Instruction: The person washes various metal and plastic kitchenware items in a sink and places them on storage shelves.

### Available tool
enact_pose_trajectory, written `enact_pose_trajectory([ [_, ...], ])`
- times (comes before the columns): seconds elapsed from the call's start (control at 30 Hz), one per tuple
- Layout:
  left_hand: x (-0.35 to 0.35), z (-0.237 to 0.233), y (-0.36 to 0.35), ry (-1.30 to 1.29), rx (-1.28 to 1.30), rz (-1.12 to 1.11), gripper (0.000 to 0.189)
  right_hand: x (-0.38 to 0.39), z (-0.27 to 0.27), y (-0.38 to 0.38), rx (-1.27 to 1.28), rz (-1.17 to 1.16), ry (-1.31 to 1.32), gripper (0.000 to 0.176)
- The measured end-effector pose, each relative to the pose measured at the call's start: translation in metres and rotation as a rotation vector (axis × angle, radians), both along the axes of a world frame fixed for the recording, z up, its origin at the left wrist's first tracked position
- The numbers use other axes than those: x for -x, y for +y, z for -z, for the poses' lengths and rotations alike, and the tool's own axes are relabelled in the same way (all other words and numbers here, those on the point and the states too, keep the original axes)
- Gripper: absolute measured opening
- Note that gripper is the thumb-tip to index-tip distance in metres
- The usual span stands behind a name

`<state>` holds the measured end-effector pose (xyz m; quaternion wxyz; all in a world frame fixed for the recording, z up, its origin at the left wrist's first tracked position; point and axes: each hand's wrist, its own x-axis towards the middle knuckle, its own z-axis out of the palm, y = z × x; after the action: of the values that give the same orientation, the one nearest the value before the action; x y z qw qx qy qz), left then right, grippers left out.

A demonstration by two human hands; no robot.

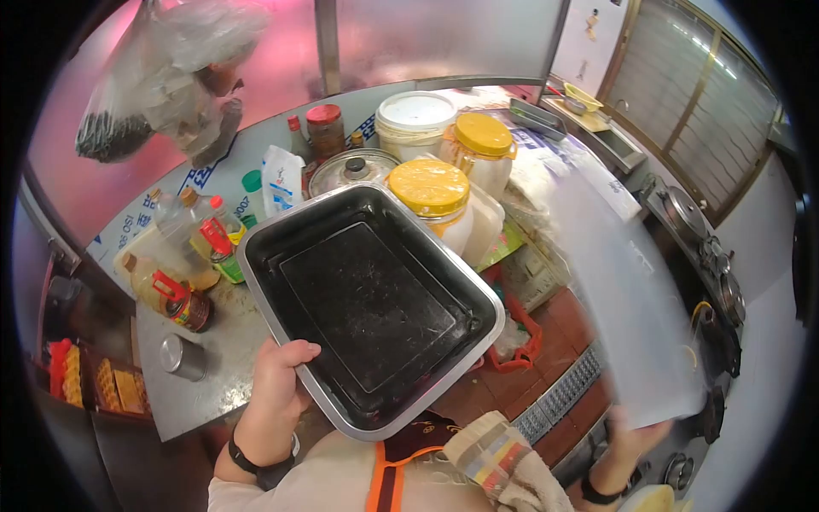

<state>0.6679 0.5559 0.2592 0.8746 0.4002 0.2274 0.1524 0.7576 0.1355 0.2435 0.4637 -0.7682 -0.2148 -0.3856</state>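
Observation:
My left hand (286,375) grips the lower left rim of a rectangular black tray (367,299) with a silver edge, thumb over the rim. The tray's inside is bare and wet-looking, and it is tilted toward me in front of the jars. Off to the right, my right hand (636,439) holds a large translucent plastic panel (631,290) by its near end. Motion smears the panel, and part of the fingers is hidden behind it.
Behind the tray stand yellow-lidded jars (429,186), a white bucket (415,115) and a lidded pot (354,166). Bottles (175,303) and a metal can (182,357) are at left. An orange basket (520,337) sits below; stove pans (682,209) line the right. Plastic bags (171,77) hang upper left.

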Motion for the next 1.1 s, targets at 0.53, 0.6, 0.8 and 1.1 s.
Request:
enact_pose_trajectory([
  [0.53, 0.002, -0.007, 0.029, -0.233, -0.056, -0.340, 0.058, -0.016, 0.012, -0.139, 0.128, 1.141, 0.579, 0.052],
  [0.6, 0.014, 0.009, 0.063, -0.250, -0.074, -0.348, 0.055, -0.020, 0.015, -0.118, 0.142, 1.115, 0.587, 0.053],
  [0.8, 0.029, 0.003, 0.122, -0.355, -0.182, -0.366, 0.052, -0.049, -0.002, -0.079, 0.044, 0.935, 0.390, 0.040],
  [1.1, 0.019, -0.019, 0.098, -0.367, -0.101, -0.519, 0.048, -0.108, -0.141, -0.127, -0.187, 0.720, -0.226, 0.036],
])
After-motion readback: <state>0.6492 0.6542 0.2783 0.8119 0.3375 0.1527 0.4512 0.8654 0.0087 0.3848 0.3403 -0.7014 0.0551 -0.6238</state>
